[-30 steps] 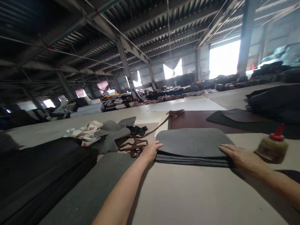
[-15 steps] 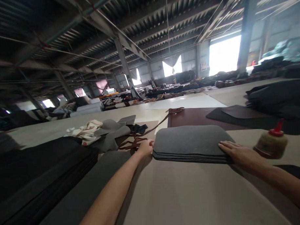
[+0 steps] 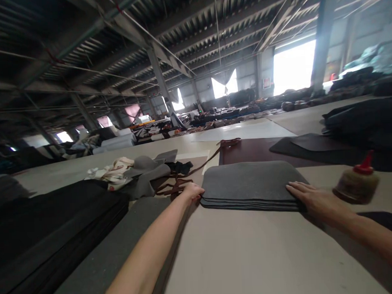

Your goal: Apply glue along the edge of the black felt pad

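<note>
A stack of dark grey sheets with rounded corners lies on the pale work surface in front of me. At its left end, my left hand is closed, fingers curled and pinching the edge of the top sheet; the fingertips are partly hidden. My right hand lies over the right end of the stack, fingers stretched out flat on the top sheet and thumb out of sight. Just beyond that hand stands a squeeze bottle with a red nozzle, slightly tilted in view.
Thick black material is piled on the left, beside a long dark grey sheet. Grey scraps, a crumpled pale cloth and brown strips lie beyond my left hand. A maroon sheet and dark pieces lie farther back.
My left hand has moved slightly right, onto the stack's left edge, and its fingers have closed there. The right hand stays flat on the stack.
</note>
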`<action>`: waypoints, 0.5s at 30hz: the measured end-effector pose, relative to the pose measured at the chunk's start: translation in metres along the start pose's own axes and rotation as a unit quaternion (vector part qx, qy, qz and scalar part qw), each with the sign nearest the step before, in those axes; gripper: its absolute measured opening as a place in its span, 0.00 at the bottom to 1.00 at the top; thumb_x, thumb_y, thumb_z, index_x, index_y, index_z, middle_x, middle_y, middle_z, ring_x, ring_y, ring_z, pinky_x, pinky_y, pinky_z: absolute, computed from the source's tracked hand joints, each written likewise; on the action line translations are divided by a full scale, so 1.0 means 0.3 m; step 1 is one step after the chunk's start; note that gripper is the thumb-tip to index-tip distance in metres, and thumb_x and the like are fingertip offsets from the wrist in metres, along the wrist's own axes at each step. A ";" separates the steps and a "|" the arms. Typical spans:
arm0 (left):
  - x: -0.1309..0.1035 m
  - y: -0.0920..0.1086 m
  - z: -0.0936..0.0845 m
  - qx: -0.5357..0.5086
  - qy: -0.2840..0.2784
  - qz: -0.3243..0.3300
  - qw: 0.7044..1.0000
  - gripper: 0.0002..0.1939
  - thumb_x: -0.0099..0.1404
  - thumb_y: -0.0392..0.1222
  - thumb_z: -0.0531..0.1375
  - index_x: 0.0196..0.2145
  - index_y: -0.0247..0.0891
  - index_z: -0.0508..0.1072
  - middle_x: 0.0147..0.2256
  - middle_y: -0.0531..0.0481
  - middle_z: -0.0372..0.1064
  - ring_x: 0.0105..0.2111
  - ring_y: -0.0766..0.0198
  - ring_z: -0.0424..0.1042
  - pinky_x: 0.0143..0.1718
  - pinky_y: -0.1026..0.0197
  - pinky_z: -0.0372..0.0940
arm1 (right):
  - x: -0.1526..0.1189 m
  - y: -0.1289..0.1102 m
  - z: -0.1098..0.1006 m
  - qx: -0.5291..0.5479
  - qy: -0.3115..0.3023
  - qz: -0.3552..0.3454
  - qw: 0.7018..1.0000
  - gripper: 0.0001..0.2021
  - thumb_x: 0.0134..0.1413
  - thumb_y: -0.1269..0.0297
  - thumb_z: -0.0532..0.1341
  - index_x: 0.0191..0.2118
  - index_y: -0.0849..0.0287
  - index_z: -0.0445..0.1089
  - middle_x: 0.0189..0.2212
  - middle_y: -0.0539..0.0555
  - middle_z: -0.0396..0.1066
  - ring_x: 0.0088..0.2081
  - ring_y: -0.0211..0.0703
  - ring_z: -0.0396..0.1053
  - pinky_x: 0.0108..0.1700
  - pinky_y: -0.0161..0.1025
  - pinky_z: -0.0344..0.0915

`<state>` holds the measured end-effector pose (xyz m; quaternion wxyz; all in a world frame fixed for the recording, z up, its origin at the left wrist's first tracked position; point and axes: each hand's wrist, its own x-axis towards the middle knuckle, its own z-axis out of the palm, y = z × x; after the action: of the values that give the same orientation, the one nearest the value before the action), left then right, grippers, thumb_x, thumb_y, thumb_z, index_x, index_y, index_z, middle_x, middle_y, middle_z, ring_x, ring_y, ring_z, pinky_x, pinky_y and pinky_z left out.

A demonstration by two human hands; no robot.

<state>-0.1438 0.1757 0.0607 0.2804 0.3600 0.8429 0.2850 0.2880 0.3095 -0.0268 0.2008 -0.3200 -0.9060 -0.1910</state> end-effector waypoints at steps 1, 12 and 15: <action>0.000 0.006 0.001 -0.006 0.005 -0.009 1.000 0.13 0.70 0.47 0.62 0.44 0.32 0.72 0.38 0.49 0.71 0.32 0.65 0.72 0.33 0.61 0.72 | 0.001 -0.001 -0.002 0.002 -0.001 0.002 1.000 0.30 0.54 0.82 0.48 0.60 0.63 0.70 0.58 0.61 0.68 0.56 0.54 0.70 0.55 0.49 0.73; 0.004 0.027 0.015 -0.032 0.017 -0.066 0.997 0.15 0.70 0.46 0.62 0.49 0.33 0.71 0.44 0.45 0.71 0.39 0.61 0.73 0.39 0.56 0.73 | 0.001 0.022 -0.029 0.042 -0.052 0.026 0.997 0.33 0.52 0.84 0.46 0.63 0.66 0.66 0.60 0.61 0.67 0.57 0.53 0.70 0.57 0.48 0.72; 0.002 0.020 0.020 -0.017 0.024 -0.052 0.998 0.14 0.70 0.46 0.62 0.47 0.33 0.71 0.43 0.46 0.71 0.38 0.61 0.73 0.38 0.56 0.73 | -0.006 0.025 -0.014 0.043 -0.043 0.028 0.998 0.33 0.51 0.85 0.47 0.62 0.67 0.67 0.60 0.62 0.66 0.58 0.53 0.69 0.59 0.48 0.70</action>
<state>-0.1375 0.1812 0.0605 0.2808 0.3039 0.8620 0.2929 0.2954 0.3121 -0.0225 0.1808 -0.3446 -0.9116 -0.1327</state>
